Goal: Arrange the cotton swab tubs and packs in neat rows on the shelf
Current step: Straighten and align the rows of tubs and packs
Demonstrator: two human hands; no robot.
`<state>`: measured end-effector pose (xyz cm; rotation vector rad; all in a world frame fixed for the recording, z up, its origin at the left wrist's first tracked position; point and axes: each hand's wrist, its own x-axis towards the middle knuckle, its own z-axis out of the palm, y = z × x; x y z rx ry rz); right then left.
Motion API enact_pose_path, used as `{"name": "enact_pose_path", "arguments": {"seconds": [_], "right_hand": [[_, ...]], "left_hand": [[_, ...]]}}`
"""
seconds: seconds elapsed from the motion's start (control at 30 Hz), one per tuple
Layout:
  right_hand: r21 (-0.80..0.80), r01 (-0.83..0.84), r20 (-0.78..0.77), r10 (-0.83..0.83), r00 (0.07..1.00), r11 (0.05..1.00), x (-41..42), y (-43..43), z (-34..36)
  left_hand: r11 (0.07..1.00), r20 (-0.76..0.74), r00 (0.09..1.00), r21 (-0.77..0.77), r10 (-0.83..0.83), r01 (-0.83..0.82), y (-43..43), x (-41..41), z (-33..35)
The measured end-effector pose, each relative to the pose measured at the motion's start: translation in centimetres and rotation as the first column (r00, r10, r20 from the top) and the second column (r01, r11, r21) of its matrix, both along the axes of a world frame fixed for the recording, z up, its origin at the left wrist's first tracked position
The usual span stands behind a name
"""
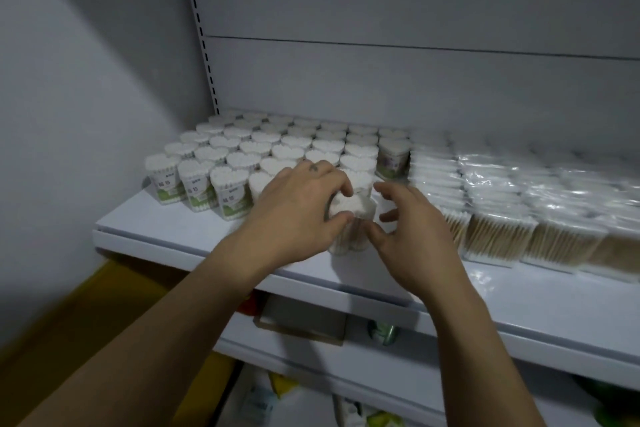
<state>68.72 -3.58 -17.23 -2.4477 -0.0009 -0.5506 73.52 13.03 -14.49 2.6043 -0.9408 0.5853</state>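
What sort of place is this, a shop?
Probably a shop aisle or stockroom: a white metal shelf on a slotted upright rail, dozens of identical labelled clear heart-shaped tubs of cotton swabs, and rows of clear plastic packs of wooden-stick swabs.

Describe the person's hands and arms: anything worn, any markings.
No sleeve, glove, ring or watch shows on the left hand or the right hand, or up either arm. The left hand has a small dark mark on its back.

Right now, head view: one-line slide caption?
Left hand grips a heart-shaped cotton swab tub at the shelf front, right hand open beside it; tub rows behind, swab packs at right.
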Motion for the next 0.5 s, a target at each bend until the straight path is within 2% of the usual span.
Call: {"name": "enact_pose_path", "arguments": {"seconds": [0.13, 0.27, 0.5], "right_hand": [[0.033, 0.006, -0.037, -0.005, 0.999, 0.999, 0.2, -0.2, -0.4], [0.084, -0.009, -0.066, 0.014, 0.998, 0.996, 0.7, -0.1, -1.1], [0.190, -0.018, -0.032, 0.025, 0.999, 0.982, 1.1, 0.0, -2.1]], "left_hand": [[0.994, -0.025, 0.995, 0.053, 0.098, -0.097, -0.7, -0.7, -0.8], [0.992, -0.014, 0.994, 0.062, 0.112, -0.111, -1.6, -1.3, -1.1], [0.990, -0.195, 0.981, -0.137, 0.006, -0.033, -1.3, -1.5, -1.7]]}}
